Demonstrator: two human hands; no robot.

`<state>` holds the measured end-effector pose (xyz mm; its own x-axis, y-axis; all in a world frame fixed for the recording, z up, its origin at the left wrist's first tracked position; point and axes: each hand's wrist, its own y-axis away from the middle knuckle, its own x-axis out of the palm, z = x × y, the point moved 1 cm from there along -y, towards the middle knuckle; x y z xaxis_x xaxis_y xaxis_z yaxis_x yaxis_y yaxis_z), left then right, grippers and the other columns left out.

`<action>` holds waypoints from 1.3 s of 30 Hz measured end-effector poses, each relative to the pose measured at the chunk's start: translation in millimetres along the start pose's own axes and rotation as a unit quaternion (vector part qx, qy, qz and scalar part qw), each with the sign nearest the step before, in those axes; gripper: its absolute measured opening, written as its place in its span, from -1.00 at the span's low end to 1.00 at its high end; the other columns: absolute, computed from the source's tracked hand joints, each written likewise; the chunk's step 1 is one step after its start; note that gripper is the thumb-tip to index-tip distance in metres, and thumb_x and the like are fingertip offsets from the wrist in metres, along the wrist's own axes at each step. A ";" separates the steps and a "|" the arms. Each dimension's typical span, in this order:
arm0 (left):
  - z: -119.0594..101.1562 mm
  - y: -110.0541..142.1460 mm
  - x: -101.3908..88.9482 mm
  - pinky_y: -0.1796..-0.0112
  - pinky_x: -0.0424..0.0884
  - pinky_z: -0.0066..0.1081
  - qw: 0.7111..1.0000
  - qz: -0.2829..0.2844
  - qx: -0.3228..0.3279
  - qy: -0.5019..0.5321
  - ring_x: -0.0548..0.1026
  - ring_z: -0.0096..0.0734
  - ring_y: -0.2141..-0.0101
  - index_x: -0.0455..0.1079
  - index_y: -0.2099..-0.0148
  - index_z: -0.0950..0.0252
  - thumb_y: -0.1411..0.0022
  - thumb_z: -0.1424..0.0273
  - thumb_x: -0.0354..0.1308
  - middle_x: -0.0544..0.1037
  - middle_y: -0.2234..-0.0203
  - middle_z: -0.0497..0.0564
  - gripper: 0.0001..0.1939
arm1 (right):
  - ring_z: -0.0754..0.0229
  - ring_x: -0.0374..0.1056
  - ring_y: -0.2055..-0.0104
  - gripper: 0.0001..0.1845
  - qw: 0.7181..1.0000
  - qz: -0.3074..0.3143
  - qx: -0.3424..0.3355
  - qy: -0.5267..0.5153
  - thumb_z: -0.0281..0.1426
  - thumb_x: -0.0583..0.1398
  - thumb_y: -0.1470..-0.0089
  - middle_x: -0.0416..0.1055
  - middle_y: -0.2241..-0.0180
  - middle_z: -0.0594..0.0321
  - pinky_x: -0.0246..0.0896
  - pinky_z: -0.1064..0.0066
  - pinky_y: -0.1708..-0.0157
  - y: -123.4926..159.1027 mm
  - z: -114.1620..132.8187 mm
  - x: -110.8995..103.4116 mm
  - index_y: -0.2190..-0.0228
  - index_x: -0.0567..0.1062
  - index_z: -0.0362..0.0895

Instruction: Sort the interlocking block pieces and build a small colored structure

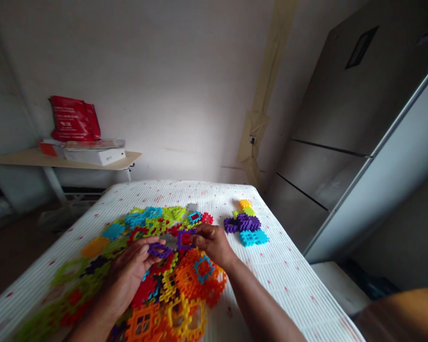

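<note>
My left hand (137,261) is closed on a purple square interlocking block (159,250) with an open middle, held tilted above the pile. Between the thumb and fingers of my right hand (212,242) is a second purple frame-shaped block (184,239), just right of the first and apart from it or barely touching; I cannot tell which. Beneath both hands spreads a heap of interlocking plastic blocks, among them orange pieces (189,278), yellow pieces (178,316) and lime-green pieces (173,213). To the right, a purple stack (248,222) sits beside blue blocks (254,237).
The blocks lie on a table with a white dotted cloth (267,280). A yellow block (244,204) is near its far right corner. A grey refrigerator (317,142) stands on the right. At the back left, a side table (21,158) carries a red bag (74,118) and boxes (96,154).
</note>
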<state>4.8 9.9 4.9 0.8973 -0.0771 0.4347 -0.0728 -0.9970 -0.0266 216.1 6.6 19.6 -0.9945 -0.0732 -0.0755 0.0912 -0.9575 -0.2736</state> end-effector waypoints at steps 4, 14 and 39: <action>3.5 -0.3 -0.8 0.35 0.45 -0.41 1.000 0.004 0.007 -0.001 0.51 -0.28 0.28 0.50 0.26 0.25 0.06 0.18 0.31 0.58 0.27 0.05 -0.67 | 0.41 0.05 0.66 -0.51 0.997 -0.024 0.076 -0.019 -0.07 0.31 0.25 0.24 0.65 0.42 -0.03 0.54 0.67 -7.3 -12.5 -23.2 0.35 0.47 -0.17; 6.1 7.5 0.5 0.35 0.44 -0.35 0.995 0.019 -0.013 -0.098 0.51 -0.26 0.33 0.50 0.37 0.32 0.15 0.30 0.31 0.49 0.07 0.13 -0.75 | 0.41 0.05 0.59 -0.51 0.997 0.043 0.045 -0.055 -0.03 0.30 0.17 0.28 0.58 0.36 -0.03 0.55 0.60 -2.4 -6.3 -7.9 0.32 0.55 -0.17; 12.9 4.5 -3.1 0.15 0.39 -0.38 0.976 -0.060 0.079 -0.195 0.47 -0.20 0.19 0.52 0.30 0.26 0.10 0.12 0.32 0.57 0.27 0.04 -0.63 | 0.00 0.28 0.08 -0.42 0.858 0.022 -0.169 0.485 -0.18 0.22 -0.01 0.38 0.09 0.03 0.25 0.17 0.08 26.1 26.6 46.6 -0.03 0.32 -0.16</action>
<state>7.3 5.6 -8.1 0.9950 0.0738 0.0674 0.0831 -0.9854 -0.1486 170.7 -29.2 34.5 -0.4938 0.3157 -0.8102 0.3017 -0.8117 -0.5001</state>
